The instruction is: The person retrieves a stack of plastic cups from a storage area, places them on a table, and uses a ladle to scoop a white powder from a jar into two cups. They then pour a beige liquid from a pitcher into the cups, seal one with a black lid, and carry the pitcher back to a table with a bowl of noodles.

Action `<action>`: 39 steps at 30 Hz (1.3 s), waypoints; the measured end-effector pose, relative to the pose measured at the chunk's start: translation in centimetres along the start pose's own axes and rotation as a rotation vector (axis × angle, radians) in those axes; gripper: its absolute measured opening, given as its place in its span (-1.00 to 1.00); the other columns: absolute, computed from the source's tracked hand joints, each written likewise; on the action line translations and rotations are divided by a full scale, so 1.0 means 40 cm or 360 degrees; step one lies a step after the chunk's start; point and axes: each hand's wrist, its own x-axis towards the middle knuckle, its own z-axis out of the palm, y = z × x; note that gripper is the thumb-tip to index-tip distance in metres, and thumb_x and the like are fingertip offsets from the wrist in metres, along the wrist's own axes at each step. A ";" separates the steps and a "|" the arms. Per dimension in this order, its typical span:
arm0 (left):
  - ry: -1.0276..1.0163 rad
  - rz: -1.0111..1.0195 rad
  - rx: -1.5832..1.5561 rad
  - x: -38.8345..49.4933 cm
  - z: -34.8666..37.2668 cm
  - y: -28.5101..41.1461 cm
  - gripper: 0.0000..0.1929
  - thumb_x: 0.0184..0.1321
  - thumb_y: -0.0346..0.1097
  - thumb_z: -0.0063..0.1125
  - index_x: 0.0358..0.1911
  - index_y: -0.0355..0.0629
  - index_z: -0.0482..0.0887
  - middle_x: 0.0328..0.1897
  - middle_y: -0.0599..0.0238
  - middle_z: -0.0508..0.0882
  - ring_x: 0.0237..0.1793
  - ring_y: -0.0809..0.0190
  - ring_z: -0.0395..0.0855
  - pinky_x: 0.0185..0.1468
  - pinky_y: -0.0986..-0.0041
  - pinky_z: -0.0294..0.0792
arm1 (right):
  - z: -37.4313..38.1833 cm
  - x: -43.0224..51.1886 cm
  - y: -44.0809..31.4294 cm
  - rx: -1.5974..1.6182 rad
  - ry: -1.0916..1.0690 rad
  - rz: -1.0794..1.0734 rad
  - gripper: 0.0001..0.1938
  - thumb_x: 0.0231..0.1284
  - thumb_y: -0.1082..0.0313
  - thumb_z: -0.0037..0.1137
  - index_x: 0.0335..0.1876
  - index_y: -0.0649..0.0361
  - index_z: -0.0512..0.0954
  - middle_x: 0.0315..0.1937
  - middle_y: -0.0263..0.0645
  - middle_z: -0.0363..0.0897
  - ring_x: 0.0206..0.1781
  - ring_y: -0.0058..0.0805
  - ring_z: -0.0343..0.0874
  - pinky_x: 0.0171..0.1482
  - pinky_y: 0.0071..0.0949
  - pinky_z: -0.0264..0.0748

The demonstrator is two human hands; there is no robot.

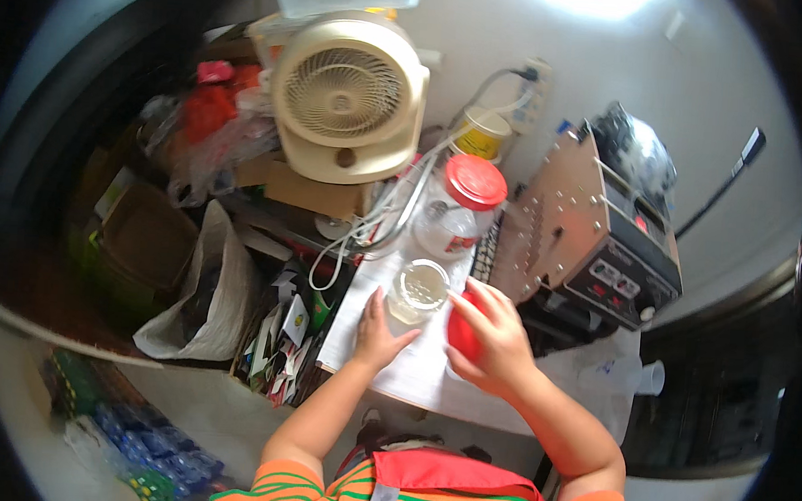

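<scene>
An uncovered clear jar stands on the white-covered table, its contents pale and see-through. My left hand curves round the jar's lower left side, thumb and fingers spread; whether it touches the jar cannot be told. Just to the right, my right hand holds a red lid by its edge, partly hidden behind the fingers. Behind the open jar is a larger clear jar with a red screw lid on it.
A cream fan stands at the back left, with white cables beside it. A metal-sided machine with a black control panel is at the right. Left of the table are a box of papers and a white woven sack.
</scene>
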 end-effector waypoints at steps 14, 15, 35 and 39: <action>-0.0014 -0.0243 -0.0091 0.133 0.253 -0.098 -0.06 -0.21 0.14 0.39 0.24 -0.21 0.24 0.25 -0.09 0.40 0.19 -0.13 0.42 0.25 0.21 0.31 | 0.344 0.154 0.152 -0.0346 -0.0588 0.0292 -0.29 0.11 0.32 0.10 0.37 0.31 0.09 0.32 0.27 0.08 0.36 0.20 0.09 0.37 -0.04 0.05; 0.0040 -0.0168 0.0014 0.122 0.249 -0.082 0.07 -0.23 0.17 0.39 0.32 -0.30 0.13 0.33 -0.15 0.29 0.25 -0.17 0.35 0.32 0.20 0.23 | 0.343 0.162 0.148 -0.0316 -0.0579 0.0272 -0.28 0.10 0.35 0.10 0.37 0.32 0.06 0.32 0.29 0.07 0.36 0.23 0.08 0.38 -0.04 0.04; 0.0431 -0.0356 -0.0020 -0.528 -0.084 -0.158 -0.58 0.06 -0.17 0.15 -0.02 -0.24 0.53 -0.02 0.00 0.55 0.03 -0.09 0.52 0.09 0.20 0.39 | 0.334 0.256 0.288 -0.0307 -0.1262 0.0221 -0.09 0.03 0.09 0.23 0.41 0.39 -0.01 0.34 0.31 0.01 0.39 0.18 0.07 0.40 -0.20 0.09; 0.0797 -0.1097 -0.0061 -0.895 -0.182 -0.183 -0.59 0.09 -0.17 0.15 0.01 -0.16 0.53 -0.03 0.00 0.62 0.00 -0.07 0.58 0.05 0.17 0.42 | 0.261 0.190 0.075 -0.1303 -0.0489 -0.0422 -0.35 0.13 -0.01 0.09 0.19 0.38 0.33 0.09 0.08 0.43 0.18 -0.04 0.38 0.19 -0.14 0.32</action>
